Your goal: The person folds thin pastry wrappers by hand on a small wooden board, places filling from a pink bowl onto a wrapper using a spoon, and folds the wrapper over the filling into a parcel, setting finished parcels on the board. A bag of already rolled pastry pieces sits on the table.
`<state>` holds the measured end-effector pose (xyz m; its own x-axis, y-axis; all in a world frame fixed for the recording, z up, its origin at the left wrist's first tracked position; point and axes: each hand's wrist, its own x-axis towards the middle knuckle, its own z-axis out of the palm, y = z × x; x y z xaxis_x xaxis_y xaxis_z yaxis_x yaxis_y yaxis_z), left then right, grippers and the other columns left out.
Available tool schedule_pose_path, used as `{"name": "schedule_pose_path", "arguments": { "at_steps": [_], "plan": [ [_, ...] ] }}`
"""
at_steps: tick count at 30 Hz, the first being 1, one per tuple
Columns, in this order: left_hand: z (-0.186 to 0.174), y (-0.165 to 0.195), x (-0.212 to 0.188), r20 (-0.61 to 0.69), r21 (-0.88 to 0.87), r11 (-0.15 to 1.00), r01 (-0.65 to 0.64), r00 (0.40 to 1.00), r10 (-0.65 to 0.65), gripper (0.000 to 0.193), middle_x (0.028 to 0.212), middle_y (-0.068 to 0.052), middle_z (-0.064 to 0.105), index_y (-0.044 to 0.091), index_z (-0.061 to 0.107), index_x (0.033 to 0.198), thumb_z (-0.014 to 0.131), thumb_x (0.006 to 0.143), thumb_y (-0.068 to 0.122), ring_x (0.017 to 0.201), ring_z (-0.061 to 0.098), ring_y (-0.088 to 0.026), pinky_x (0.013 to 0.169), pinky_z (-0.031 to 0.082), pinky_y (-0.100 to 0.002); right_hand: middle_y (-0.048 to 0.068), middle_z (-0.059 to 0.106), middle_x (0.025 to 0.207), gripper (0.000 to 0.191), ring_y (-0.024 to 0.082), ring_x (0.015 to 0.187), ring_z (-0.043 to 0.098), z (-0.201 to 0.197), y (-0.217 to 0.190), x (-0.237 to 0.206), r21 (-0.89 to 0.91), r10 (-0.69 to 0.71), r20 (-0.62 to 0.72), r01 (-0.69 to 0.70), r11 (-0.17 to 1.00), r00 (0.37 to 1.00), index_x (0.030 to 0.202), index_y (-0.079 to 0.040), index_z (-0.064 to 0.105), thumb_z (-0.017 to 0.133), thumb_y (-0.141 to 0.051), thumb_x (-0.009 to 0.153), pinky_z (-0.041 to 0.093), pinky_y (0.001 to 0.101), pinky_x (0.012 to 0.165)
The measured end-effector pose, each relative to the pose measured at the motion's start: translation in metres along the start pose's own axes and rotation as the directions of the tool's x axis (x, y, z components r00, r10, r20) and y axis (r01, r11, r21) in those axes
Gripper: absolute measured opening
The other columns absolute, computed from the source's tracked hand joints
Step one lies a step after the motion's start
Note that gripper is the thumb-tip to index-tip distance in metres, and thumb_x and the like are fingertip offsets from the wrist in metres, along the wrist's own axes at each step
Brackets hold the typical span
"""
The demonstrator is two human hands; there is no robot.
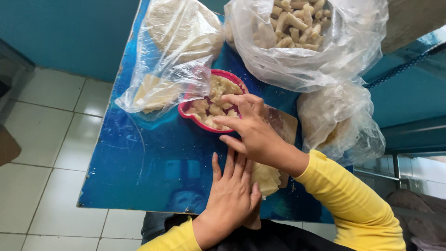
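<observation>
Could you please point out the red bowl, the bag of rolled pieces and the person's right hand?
red bowl [185, 109]: head view, on its left rim.
bag of rolled pieces [302, 69]: head view, on the clear plastic front.
right hand [253, 128]: head view, on the back of the hand, fingers reaching into the bowl.

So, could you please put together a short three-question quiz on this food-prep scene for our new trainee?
1. True or false: the right hand reaches over the red bowl.
2. What does the left hand press on? A) a metal spoon B) a pale dough piece C) a glass
3. Fill in: the short pale sticks at the top sit in a clear plastic ____.

Key
1. True: its fingers are at the filling pieces in the bowl.
2. B: the hand lies flat against the dough on the blue table.
3. bag
</observation>
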<state>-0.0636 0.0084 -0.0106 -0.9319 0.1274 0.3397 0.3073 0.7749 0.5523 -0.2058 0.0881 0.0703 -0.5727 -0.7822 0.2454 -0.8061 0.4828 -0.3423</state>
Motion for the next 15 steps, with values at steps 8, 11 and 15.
{"name": "schedule_pose_path", "arguments": {
  "at_steps": [8, 11, 15],
  "plan": [
    [-0.0004, -0.0021, -0.0003, 0.016, -0.022, 1.000, -0.006, 1.000, 0.006, 0.075, 0.161, -0.028, 0.030, -0.009, 0.042, 0.149, 0.055, 0.090, 0.036, 0.154, 0.017, -0.044, 0.120, 0.004, -0.065, 0.007, 0.053, 0.143, 0.024, 0.036, 0.136, 0.037, 0.0080, -0.0002, 0.0012, -0.011, 0.039, -0.010, -0.039, 0.999, 0.999, 0.102, -0.016, 0.077, 0.085, -0.016, 0.079, 0.030, 0.0480, 0.112],
    [-0.0018, -0.0021, 0.0002, 0.007, -0.020, 1.000, -0.013, 1.000, 0.013, 0.075, 0.162, -0.028, 0.030, -0.009, 0.042, 0.149, 0.055, 0.090, 0.036, 0.154, 0.016, -0.044, 0.121, 0.003, -0.065, 0.006, 0.055, 0.138, 0.022, 0.035, 0.134, 0.038, 0.0101, 0.0032, 0.0005, 0.025, 0.088, -0.010, -0.087, 0.996, 0.996, 0.098, -0.016, 0.076, 0.085, -0.015, 0.078, 0.031, 0.0477, 0.111],
    [-0.0060, -0.0024, 0.0010, 0.009, -0.023, 1.000, -0.017, 1.000, 0.017, 0.076, 0.162, -0.029, 0.029, -0.012, 0.042, 0.148, 0.055, 0.090, 0.036, 0.155, 0.016, -0.044, 0.121, 0.004, -0.065, 0.007, 0.055, 0.135, 0.025, 0.034, 0.133, 0.040, 0.0102, 0.0058, 0.0023, 0.056, 0.196, 0.006, -0.196, 0.979, 0.981, 0.098, -0.014, 0.073, 0.085, -0.018, 0.077, 0.032, 0.0465, 0.113]
  ]
}}
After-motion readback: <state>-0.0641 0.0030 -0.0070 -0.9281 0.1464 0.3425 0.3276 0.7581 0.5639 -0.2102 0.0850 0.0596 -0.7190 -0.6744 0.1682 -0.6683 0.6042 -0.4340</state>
